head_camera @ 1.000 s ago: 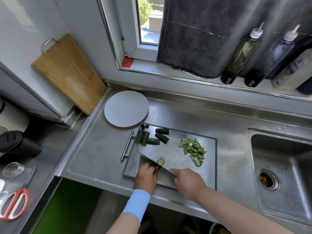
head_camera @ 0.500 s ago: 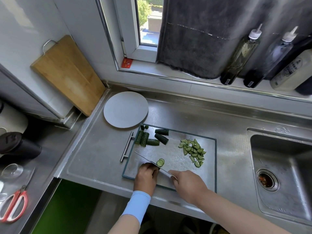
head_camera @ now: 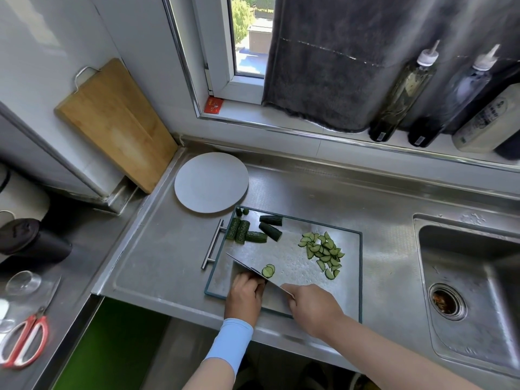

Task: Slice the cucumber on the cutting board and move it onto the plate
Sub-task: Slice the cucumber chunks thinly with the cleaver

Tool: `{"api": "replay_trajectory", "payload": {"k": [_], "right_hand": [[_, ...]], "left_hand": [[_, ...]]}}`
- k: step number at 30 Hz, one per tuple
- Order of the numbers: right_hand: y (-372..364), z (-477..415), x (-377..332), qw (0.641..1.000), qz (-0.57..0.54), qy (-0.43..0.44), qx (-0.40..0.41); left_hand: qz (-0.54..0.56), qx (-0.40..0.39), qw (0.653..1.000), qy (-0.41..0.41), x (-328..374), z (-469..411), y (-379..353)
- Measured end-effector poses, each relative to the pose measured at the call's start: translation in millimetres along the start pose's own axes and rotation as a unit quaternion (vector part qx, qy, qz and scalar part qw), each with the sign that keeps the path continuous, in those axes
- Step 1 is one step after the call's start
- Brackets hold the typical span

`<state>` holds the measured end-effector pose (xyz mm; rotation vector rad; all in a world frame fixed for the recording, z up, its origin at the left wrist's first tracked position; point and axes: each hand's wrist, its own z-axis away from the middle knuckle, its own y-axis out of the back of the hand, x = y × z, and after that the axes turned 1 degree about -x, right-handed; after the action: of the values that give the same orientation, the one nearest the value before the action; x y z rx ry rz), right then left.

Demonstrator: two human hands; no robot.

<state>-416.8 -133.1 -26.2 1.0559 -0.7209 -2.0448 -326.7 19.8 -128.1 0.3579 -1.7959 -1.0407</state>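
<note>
The right hand (head_camera: 312, 308) grips the knife (head_camera: 274, 298) and should cut straight down just beside the curled fingers of the left hand (head_camera: 246, 294), whose hold is hidden.

I stand at a steel table (head_camera: 157, 257) with a sink (head_camera: 472, 277) sunk into it on my right. Ahead of me a white-framed window (head_camera: 250, 38) shows bright daylight, a tree and a roof outside. A dark grey cloth (head_camera: 337, 66) hangs over the pane beside it, down to the sill (head_camera: 309, 128). Three bottles (head_camera: 402, 88) stand on the sill to the right. A wooden board (head_camera: 115, 122) leans against the pale wall (head_camera: 70, 29) on my left. Red-handled scissors (head_camera: 25, 342) lie on the lower surface at far left.
</note>
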Motion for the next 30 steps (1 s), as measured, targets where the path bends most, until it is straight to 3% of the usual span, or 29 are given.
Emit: {"api": "replay_trajectory", "payload": {"k": [30], "right_hand": [[-2.1,-1.6,-5.3,1.000,0.000,-0.012,0.001]], "left_hand": [[0.001,0.010,1.000,0.001,2.3,1.6,5.6]]}}
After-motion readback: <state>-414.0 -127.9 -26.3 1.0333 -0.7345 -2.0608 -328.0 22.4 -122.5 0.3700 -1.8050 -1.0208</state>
